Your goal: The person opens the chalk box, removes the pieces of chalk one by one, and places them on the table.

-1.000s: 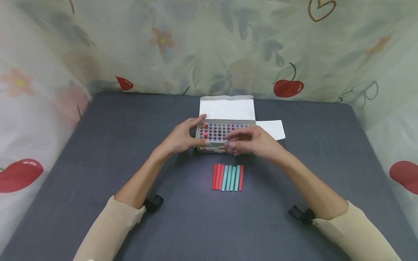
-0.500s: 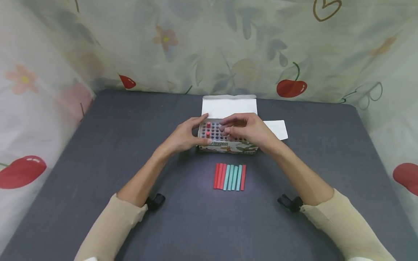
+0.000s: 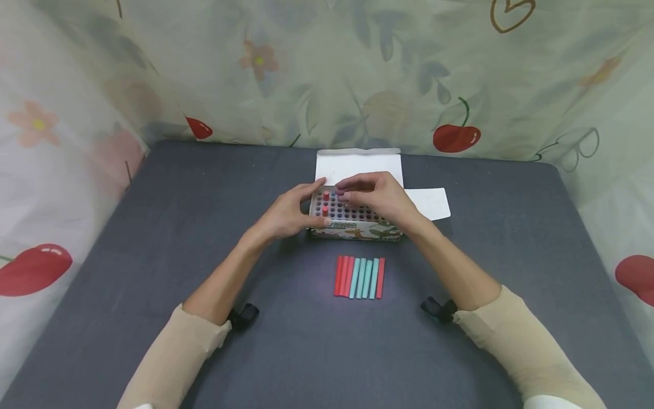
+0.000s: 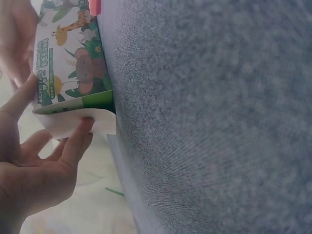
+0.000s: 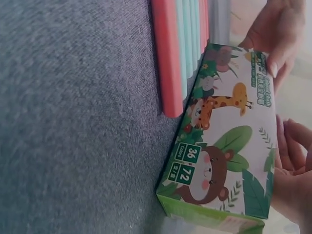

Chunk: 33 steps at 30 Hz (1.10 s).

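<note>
A cardboard chalk box (image 3: 357, 232) with printed animals stands with its lid raised. Two red chalk sticks (image 3: 325, 196) poke up from the holed tray at its left end. My left hand (image 3: 286, 213) grips that end, thumb at the front edge; in the left wrist view its fingers press the white end flap (image 4: 73, 123). My right hand (image 3: 378, 196) hovers over the middle of the tray, fingers bent and thumb apart, with no stick showing between them. In the right wrist view, the box's front face (image 5: 219, 141) partly hides this hand's fingertips.
Several red and teal chalk sticks (image 3: 359, 278) lie side by side on the dark grey tablecloth (image 3: 317, 352), in front of the box. The white lid (image 3: 357, 166) stands behind, and a side flap (image 3: 429, 203) sticks out right. Patterned fabric (image 3: 327, 68) hangs behind the table.
My right hand has moved left and back, from the front edge of the box to over the tray's middle. The left hand keeps its grip, and the row of chalk lies as before.
</note>
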Motion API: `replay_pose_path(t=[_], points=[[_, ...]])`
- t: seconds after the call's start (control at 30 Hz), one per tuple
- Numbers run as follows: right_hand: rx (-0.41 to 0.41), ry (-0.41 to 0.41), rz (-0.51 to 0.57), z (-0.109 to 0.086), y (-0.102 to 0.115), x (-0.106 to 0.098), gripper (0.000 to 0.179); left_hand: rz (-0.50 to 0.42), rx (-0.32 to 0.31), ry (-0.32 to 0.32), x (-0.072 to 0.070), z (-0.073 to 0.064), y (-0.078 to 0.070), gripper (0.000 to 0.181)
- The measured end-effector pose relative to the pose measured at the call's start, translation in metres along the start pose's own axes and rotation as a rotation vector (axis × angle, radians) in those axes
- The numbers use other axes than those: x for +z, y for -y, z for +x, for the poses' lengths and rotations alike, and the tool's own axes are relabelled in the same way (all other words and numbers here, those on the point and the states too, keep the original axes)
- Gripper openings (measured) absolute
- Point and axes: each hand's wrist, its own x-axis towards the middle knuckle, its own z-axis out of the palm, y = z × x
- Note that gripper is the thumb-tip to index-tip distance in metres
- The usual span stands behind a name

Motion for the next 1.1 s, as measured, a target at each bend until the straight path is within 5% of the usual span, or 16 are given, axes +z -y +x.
replay_pose_path(t=[0.5, 0.83, 1.1], points=[[-0.021, -0.018, -0.206, 0.016, -0.007, 0.011, 0.029, 0.015, -0.017, -0.001, 0.000, 0.001, -0.001, 0.090], [0.040, -0.039, -0.368, 0.020, -0.006, 0.022, 0.030, 0.019, -0.009, 0.017, 0.001, 0.001, 0.001, 0.091], [-0.006, -0.048, -0.480, 0.026, -0.005, 0.027, 0.029, 0.005, -0.008, 0.008, 0.001, 0.002, 0.000, 0.090]])
